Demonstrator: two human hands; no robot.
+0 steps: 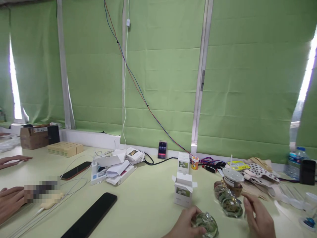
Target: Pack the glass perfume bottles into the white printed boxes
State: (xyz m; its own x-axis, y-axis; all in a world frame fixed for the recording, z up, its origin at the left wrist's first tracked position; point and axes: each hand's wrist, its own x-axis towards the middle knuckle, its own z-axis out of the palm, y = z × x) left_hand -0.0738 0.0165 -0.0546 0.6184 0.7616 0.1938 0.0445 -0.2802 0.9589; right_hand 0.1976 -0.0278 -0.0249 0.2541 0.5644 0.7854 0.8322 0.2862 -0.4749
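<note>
My left hand point(186, 222) is closed round a round packet point(207, 222) in shiny clear wrapping, with greenish contents, low in the head view. A row of similar wrapped packets point(229, 200) leans together on the table to the right. Beside that row is my right hand point(259, 216), its fingers apart and holding nothing I can see. Just beyond my left hand stands a white carton point(183, 195) with its top flaps open and a flower picture on its front. A second white carton point(183, 161) stands behind it.
A lidded cup with a straw point(232, 177) stands behind the packets, near a small orange tub point(194, 163). Flattened boxes point(121, 165), cables and a long black object point(92, 216) lie to the left. Another person's hands point(11, 203) are at the far left.
</note>
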